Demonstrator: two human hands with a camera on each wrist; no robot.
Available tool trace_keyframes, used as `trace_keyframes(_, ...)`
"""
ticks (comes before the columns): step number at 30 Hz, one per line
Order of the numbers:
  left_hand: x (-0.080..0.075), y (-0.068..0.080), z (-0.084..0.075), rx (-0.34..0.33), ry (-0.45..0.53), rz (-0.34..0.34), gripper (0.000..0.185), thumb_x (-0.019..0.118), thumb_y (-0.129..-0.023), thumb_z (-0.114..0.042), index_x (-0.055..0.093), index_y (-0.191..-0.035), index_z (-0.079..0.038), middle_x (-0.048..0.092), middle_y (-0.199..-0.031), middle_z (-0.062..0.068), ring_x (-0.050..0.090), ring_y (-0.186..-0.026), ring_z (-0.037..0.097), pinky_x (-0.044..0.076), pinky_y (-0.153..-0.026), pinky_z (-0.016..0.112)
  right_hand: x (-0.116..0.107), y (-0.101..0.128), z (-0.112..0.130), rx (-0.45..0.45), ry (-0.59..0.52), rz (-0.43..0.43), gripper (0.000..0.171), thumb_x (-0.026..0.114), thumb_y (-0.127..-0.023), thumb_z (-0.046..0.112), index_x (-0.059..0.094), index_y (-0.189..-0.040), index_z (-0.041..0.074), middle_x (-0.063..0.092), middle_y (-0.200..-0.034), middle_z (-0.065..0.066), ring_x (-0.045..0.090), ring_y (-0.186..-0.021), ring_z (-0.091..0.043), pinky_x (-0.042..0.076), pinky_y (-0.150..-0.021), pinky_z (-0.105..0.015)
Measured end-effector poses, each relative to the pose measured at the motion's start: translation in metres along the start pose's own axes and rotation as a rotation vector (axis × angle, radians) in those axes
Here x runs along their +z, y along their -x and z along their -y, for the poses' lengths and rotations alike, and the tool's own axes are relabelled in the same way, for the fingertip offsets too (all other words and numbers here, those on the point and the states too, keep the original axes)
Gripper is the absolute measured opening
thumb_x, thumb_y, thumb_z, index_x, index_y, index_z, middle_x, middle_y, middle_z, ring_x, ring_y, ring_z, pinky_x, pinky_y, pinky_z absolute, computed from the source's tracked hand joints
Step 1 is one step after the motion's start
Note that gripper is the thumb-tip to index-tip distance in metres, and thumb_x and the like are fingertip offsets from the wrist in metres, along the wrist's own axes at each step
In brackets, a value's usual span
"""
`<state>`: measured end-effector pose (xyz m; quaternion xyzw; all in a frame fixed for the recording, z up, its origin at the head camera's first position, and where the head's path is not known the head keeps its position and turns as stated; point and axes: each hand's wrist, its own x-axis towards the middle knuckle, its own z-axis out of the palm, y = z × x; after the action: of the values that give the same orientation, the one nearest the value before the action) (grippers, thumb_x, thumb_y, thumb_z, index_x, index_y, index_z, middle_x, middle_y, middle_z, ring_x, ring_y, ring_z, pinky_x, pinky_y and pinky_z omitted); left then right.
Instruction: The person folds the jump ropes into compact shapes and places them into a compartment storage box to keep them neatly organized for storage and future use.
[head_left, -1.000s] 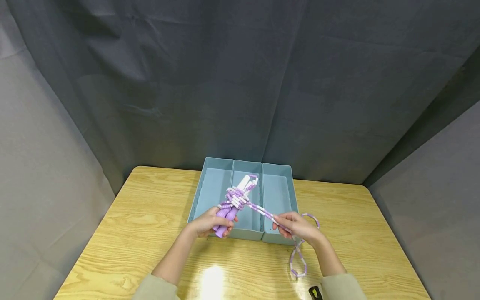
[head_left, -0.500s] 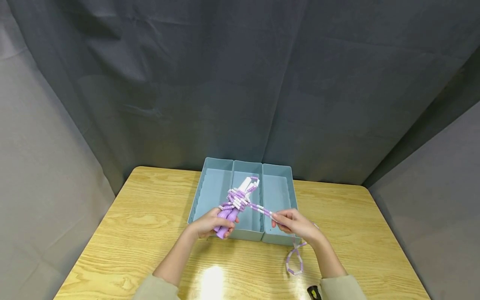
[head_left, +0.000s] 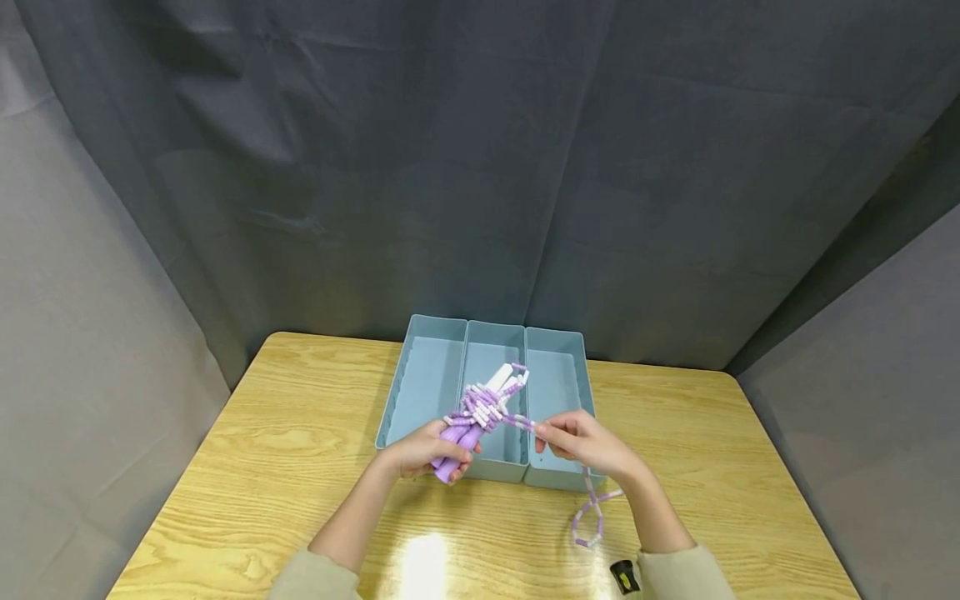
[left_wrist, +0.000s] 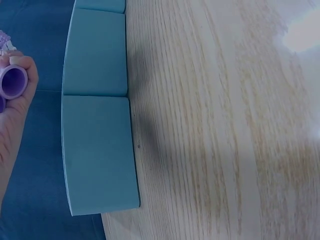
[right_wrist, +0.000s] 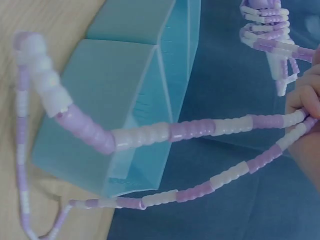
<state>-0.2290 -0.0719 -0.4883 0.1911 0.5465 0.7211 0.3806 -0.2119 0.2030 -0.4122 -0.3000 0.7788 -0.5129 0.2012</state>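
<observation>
A beaded jump rope in purple and white is bundled in front of me, its wound strands (head_left: 483,406) wrapped round the two handles (head_left: 459,435). My left hand (head_left: 420,450) grips the purple ends of those handles, whose hollow end (left_wrist: 13,81) faces the left wrist camera. With thumb and fingers, my right hand (head_left: 588,442) pinches a doubled length of the rope that runs from the bundle. Below this hand the loose part hangs in a loop (head_left: 576,533); two of its beaded strands (right_wrist: 192,130) cross the right wrist view.
Under the hands stand three blue-grey bins side by side: left (head_left: 420,375), middle (head_left: 491,337) and right (head_left: 555,367). A small black object (head_left: 624,576) lies near my right sleeve on the wooden table (head_left: 300,417). Dark curtains (head_left: 375,167) hang behind.
The bundle has shifted slightly right and towards me. My right hand has come a little left, so the stretch of rope between the hands is shorter. The hanging loop has swung slightly left.
</observation>
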Motion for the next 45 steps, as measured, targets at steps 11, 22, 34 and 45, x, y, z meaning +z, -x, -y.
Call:
trace_keyframes(11, 0.005, 0.0, -0.003, -0.052, -0.057, 0.033, 0.024, 0.054, -0.082, 0.001, 0.049, -0.102, 0.013, 0.055, -0.069, 0.007, 0.053, -0.053, 0.013, 0.048, -0.047, 0.02, -0.005, -0.011, 0.019, 0.016, 0.169, 0.009, 0.024, 0.049, -0.094, 0.017, 0.064, -0.078, 0.008, 0.03, -0.05, 0.007, 0.023, -0.042, -0.003, 0.021, -0.038, -0.018)
trace_keyframes(22, 0.007, 0.0, 0.0, -0.106, -0.128, 0.061, 0.022, 0.055, -0.081, 0.001, 0.051, -0.1, 0.011, 0.056, -0.069, 0.008, 0.054, -0.055, 0.013, 0.049, -0.048, 0.021, -0.01, -0.018, 0.025, 0.019, 0.231, 0.031, 0.023, 0.05, -0.094, 0.018, 0.065, -0.078, 0.008, 0.03, -0.052, 0.007, 0.024, -0.044, -0.004, 0.022, -0.04, -0.018)
trace_keyframes(34, 0.011, 0.005, 0.002, -0.17, -0.152, 0.169, 0.028, 0.056, -0.078, 0.002, 0.049, -0.103, 0.013, 0.058, -0.078, 0.008, 0.053, -0.055, 0.01, 0.047, -0.046, 0.019, -0.02, -0.017, 0.032, -0.03, 0.228, 0.125, 0.025, 0.05, -0.094, 0.015, 0.065, -0.075, 0.01, 0.038, -0.056, 0.008, 0.025, -0.048, -0.003, 0.028, -0.045, -0.018)
trace_keyframes(45, 0.019, 0.005, -0.002, -0.204, -0.167, 0.289, 0.034, 0.053, -0.079, 0.004, 0.041, -0.103, 0.025, 0.055, -0.067, 0.006, 0.051, -0.051, 0.009, 0.047, -0.045, 0.018, -0.024, -0.021, 0.031, -0.05, 0.273, 0.202, 0.031, 0.051, -0.093, 0.019, 0.059, -0.068, 0.003, 0.048, -0.06, 0.005, 0.032, -0.051, -0.001, 0.034, -0.048, -0.016)
